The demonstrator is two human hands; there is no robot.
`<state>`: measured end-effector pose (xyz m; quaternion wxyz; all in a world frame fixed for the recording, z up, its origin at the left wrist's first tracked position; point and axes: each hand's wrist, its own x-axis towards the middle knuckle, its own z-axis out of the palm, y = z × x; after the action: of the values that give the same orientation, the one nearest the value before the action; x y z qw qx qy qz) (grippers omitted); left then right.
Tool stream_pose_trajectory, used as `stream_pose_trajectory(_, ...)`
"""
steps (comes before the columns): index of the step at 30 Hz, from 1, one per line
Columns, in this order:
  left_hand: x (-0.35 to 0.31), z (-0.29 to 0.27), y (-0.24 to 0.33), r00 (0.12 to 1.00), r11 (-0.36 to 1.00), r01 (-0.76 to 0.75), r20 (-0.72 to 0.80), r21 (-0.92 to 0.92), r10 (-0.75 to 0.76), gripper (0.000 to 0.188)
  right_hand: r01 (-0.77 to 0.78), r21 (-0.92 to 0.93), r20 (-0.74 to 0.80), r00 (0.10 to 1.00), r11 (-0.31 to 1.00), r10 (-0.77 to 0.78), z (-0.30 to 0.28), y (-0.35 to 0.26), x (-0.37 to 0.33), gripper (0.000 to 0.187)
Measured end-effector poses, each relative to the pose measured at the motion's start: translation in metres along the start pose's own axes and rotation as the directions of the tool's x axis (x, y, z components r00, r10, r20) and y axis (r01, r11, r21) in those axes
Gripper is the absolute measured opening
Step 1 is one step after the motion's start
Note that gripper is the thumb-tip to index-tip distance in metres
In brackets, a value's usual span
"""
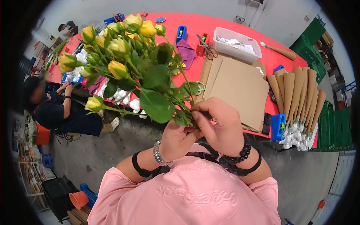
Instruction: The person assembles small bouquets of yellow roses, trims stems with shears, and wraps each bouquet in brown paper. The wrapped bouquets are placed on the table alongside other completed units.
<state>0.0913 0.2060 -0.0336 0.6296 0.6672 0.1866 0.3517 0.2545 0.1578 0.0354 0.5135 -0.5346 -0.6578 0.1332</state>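
Observation:
A bunch of yellow roses (155, 77) with broad green leaves leans to the upper left in front of me, over the edge of the red table (202, 24). Low on the stems, my left hand (176, 140) is closed round the bunch. My right hand (221, 123) meets it there, thumb and forefinger pinched on the stems just above. Leaves and fingers partly hide the stem ends. Beside the stems, pale green looped ties (200, 88) show at the edge of a stack of brown paper sheets (236, 90).
Paper-wrapped cones (296, 93) with white-covered ends lie at the table's right, by a blue tape dispenser (278, 127). Scissors (208, 48), a purple cloth (186, 53) and a white bin (240, 50) are farther back. A co-worker (60, 108) is at left; green crates (332, 127) stand right.

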Motion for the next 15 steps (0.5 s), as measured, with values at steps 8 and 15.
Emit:
stream_pose_trajectory(8, 0.001, -0.04, 0.004, 1.0, 0.98, -0.006, -0.031, -0.197, 0.0, 0.03, -0.015, 0.067, 0.088, 0.996, 0.998, 0.009, 0.022, -0.003, 0.015, 0.023)
stream_pose_trajectory(15, -0.002, -0.066, 0.0, 0.998, 0.999, -0.007, -0.055, 0.031, 0.008, 0.033, 0.11, 0.039, 0.154, 0.981, 0.993, -0.115, 0.042, -0.005, 0.033, 0.028)
